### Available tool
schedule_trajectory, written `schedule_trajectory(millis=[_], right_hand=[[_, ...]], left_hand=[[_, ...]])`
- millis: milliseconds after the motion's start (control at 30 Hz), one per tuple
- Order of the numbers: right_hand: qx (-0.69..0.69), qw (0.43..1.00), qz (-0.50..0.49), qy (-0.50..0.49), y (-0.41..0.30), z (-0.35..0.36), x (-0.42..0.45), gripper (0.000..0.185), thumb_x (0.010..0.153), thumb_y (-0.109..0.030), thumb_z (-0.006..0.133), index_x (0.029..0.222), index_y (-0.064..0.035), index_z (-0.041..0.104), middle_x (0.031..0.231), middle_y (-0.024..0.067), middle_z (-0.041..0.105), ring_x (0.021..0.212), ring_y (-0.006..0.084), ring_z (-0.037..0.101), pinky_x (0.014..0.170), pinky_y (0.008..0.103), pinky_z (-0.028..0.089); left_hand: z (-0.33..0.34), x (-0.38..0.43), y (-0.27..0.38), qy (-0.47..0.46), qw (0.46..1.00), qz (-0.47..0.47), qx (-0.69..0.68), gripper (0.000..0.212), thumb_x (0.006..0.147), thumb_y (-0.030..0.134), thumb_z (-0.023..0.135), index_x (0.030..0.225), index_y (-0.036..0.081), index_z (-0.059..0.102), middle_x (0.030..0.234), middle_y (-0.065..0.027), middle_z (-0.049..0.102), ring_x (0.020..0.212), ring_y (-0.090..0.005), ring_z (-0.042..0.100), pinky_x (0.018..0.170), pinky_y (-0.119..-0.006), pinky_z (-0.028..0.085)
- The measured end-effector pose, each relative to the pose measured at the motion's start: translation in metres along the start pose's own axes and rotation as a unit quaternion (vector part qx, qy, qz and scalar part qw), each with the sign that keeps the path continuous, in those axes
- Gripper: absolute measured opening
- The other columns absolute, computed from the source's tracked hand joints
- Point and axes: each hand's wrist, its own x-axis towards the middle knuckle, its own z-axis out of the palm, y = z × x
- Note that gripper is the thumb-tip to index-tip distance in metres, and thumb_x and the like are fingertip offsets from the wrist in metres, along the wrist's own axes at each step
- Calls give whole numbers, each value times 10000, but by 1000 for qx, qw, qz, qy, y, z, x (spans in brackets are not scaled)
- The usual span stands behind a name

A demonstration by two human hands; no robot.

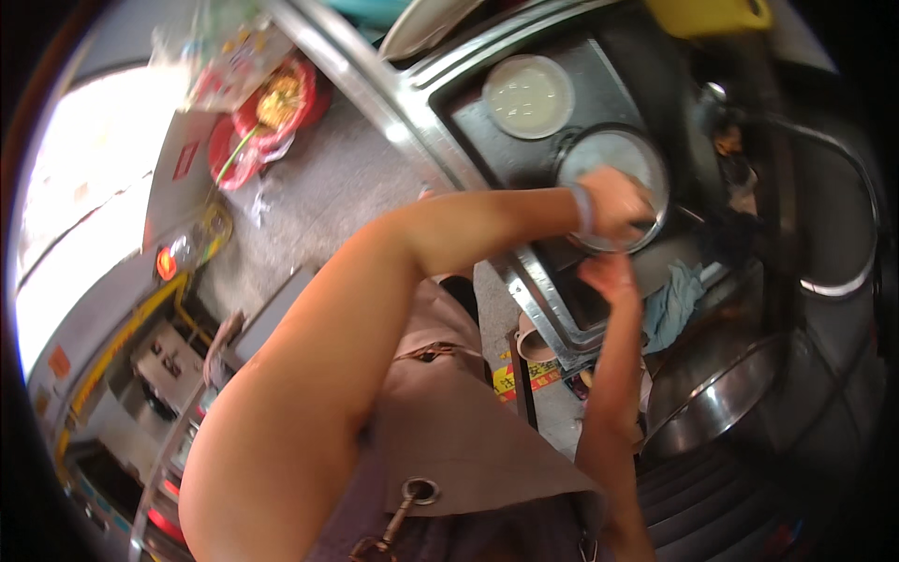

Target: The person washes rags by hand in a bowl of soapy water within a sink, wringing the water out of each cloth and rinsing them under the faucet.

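A dark sink basin with a steel rim [449, 147] lies before me. My left hand [618, 204], with a pale band at the wrist, reaches over a round metal pan [607, 151] holding cloudy, whitish liquid. Its fingers are curled near the pan's rim; a small dark thing shows by them, too blurred to name. Just below the rim is my right hand [609, 275], blurred, its fingers pointing towards the pan; whether it grips the rim cannot be told. A round white container [530, 96] of pale liquid stands beside the pan in the basin.
A faucet [713, 91] is right of the basin. A light-blue cloth [674, 305] lies near a large steel bowl [716, 400] at lower right. A yellow object [709, 15] is at the top. Red plastic containers [281, 105] holding food stand on the floor at upper left.
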Motion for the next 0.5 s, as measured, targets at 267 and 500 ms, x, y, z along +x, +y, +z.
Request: schedule_trajectory(millis=[267, 500], right_hand=[[276, 950, -78, 122, 40, 30, 82, 265, 928, -306, 511, 930, -41, 524, 820, 131, 647, 680, 231, 634, 525, 328, 531], [66, 907, -335, 247, -56, 67, -52, 221, 850, -179, 516, 782, 27, 556, 649, 153, 627, 537, 214, 626, 455, 338, 503]], left_hand=[[-84, -24, -17, 273, 937, -212, -53, 301, 789, 156, 690, 659, -34, 496, 613, -127, 424, 533, -225, 423, 524, -326, 363], [-121, -36, -11, 294, 880, -296, -228, 284, 832, 175, 666, 665, -25, 555, 608, -5, 476, 584, -73, 426, 539, -246, 351]])
